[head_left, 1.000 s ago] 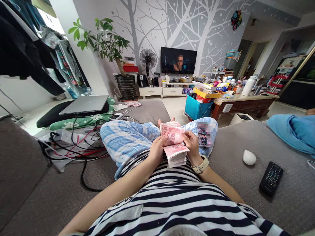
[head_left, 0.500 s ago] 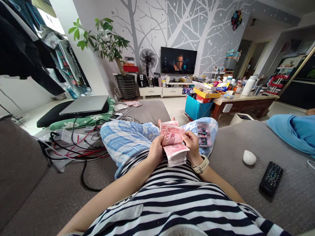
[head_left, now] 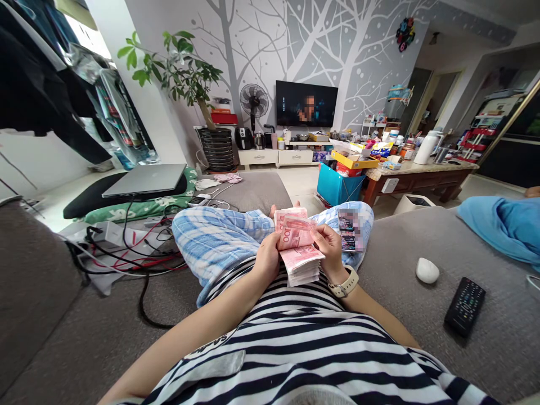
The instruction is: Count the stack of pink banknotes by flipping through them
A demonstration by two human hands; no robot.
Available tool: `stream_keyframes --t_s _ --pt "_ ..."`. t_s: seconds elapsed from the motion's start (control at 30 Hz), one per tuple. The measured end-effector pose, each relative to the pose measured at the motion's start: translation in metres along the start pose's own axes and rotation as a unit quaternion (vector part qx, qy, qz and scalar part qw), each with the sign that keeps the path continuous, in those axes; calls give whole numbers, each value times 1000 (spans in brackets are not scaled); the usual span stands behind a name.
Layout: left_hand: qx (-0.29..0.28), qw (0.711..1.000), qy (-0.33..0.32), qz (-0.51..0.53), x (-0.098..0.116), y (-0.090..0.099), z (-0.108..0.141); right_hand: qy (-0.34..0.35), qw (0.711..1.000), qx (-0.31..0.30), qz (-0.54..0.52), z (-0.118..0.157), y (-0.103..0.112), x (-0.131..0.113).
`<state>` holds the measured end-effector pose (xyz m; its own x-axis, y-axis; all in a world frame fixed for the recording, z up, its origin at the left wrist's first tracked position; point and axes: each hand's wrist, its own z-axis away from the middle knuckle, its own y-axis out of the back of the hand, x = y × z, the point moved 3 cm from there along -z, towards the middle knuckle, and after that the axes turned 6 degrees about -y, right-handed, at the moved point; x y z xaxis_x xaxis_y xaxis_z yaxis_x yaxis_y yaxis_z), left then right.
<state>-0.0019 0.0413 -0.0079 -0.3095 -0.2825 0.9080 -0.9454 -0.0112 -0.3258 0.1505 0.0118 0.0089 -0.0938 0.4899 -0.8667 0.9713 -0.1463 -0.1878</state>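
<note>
A thick stack of pink 100 banknotes (head_left: 302,260) is bent over in front of my belly, its layered edges facing me. My left hand (head_left: 268,256) is closed around the stack's left side, thumb on top. At the upper right edge, my right hand (head_left: 330,251) pinches a banknote between thumb and fingers; a pale watch (head_left: 343,283) is on that wrist. More notes stand up behind the fold, and the fingers beneath the stack are hidden. On my right knee, over the blue plaid trousers (head_left: 228,242), lies a phone (head_left: 346,232) with its screen lit and partly blurred.
To the right on the grey sofa (head_left: 396,270) are a white mouse (head_left: 427,270), a black remote (head_left: 465,306) and a blue cloth (head_left: 502,225). Tangled cables (head_left: 126,247) and a closed laptop (head_left: 145,180) lie left. A cluttered table (head_left: 405,174) stands ahead right.
Very little differs. The held note and the notes behind the fold have shifted slightly; both hands keep nearly the same place. The television picture has changed a little.
</note>
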Motion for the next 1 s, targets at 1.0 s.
stream_keyframes --t_s 1.0 --pt "-25 997 41 57 6 -5 6 8 1000 -16 -10 2 -1 -4"
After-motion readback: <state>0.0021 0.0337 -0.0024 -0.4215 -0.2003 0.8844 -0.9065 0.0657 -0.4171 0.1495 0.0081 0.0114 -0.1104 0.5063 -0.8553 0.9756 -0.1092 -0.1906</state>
